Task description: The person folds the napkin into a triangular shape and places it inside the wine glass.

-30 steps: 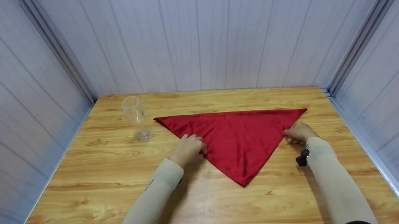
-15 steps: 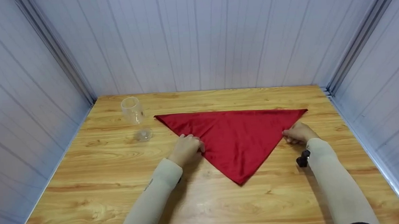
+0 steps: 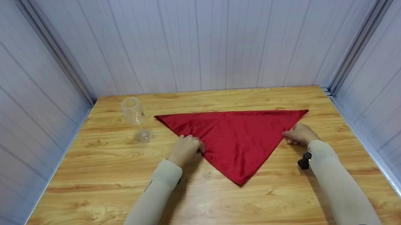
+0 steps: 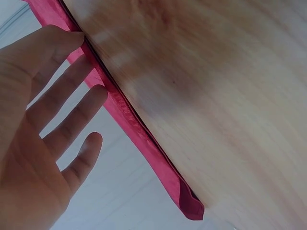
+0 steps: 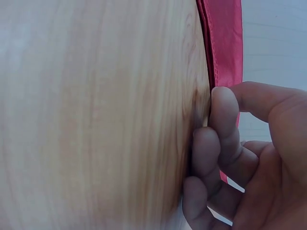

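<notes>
left hand point(image 3: 187, 149) flat, fingers straight on red cloth point(image 3: 236, 138) edge; right hand point(image 3: 299, 134) pinches opposite edge. keep tension even, cloth flat on counter point(image 3: 207, 211).

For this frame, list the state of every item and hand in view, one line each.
Red napkin: folded into a triangle, flat on the table, point toward the person.
Wine glass: upright, empty, left of the napkin.
Left hand: fingers straight, touching the napkin's left edge.
Right hand: fingers curled at the napkin's right edge.
</notes>
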`<state>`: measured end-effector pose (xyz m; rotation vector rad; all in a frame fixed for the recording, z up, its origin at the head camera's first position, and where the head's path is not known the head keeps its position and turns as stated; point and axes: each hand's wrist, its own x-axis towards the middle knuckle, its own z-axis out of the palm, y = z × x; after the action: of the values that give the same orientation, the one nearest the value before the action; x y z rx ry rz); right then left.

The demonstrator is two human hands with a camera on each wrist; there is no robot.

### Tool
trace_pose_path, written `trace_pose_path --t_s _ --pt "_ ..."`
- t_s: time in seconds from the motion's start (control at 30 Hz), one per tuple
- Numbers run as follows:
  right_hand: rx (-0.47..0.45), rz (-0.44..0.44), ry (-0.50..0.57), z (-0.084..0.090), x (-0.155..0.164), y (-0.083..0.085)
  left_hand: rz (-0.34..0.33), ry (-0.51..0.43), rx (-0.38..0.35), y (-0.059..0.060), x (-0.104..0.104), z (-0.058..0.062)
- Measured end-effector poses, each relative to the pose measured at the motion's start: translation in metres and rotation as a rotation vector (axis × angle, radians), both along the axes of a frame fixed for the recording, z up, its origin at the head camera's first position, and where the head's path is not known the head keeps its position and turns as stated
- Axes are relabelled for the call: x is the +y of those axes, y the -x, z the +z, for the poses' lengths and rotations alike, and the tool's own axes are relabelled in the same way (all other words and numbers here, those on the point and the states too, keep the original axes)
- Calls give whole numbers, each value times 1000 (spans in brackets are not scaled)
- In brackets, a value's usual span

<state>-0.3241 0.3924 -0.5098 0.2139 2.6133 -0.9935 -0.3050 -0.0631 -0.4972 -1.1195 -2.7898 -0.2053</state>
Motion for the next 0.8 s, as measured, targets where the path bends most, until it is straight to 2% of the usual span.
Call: trace_pose_path --t_s 0.5,0.67,0.8 --pt "25 35 -4 1 -15 3 43 -17 -42 -1 -14 -4" --pt "36 35 -8 -1 -15 3 42 11 -21 -2 -14 -2" --pt "42 42 -11 -1 -15 2 30 42 28 -5 -14 -1"
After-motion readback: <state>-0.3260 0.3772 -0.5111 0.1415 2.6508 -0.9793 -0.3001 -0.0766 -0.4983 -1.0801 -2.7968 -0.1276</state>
